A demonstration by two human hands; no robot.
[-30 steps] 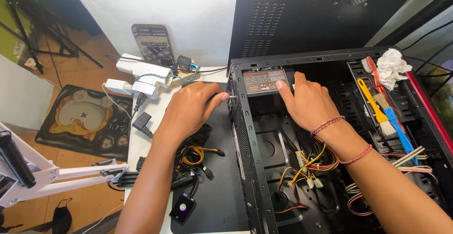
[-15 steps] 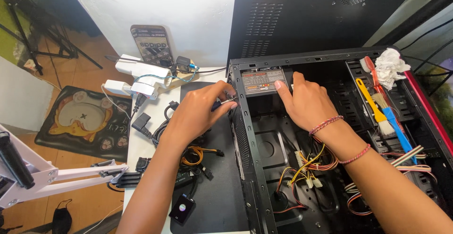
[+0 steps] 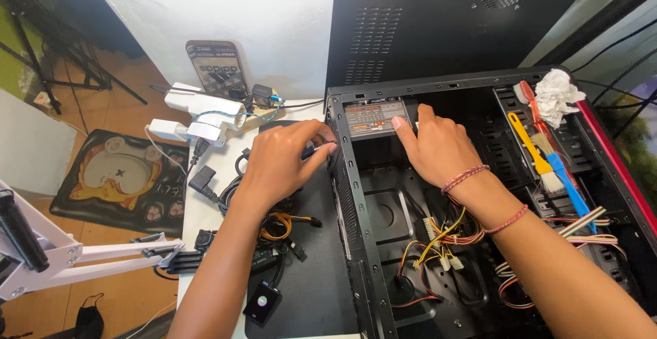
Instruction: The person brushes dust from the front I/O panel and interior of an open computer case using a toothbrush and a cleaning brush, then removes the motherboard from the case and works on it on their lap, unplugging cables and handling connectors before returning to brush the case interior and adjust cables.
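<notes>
Left hand (image 3: 280,158) slid up tighter against the back wall of the computer case (image 3: 479,243), fingers pinched on a small screwdriver (image 3: 311,151). Right hand (image 3: 438,149) flat, fingers spread, steadying the power supply (image 3: 375,117) seated in the corner; cables (image 3: 445,243) unplugged, loose

Left hand (image 3: 284,158) pinching a small tool at the computer case (image 3: 356,243) rear edge — right hand (image 3: 438,149) pressed flat against the power supply (image 3: 373,116) inside.
</notes>
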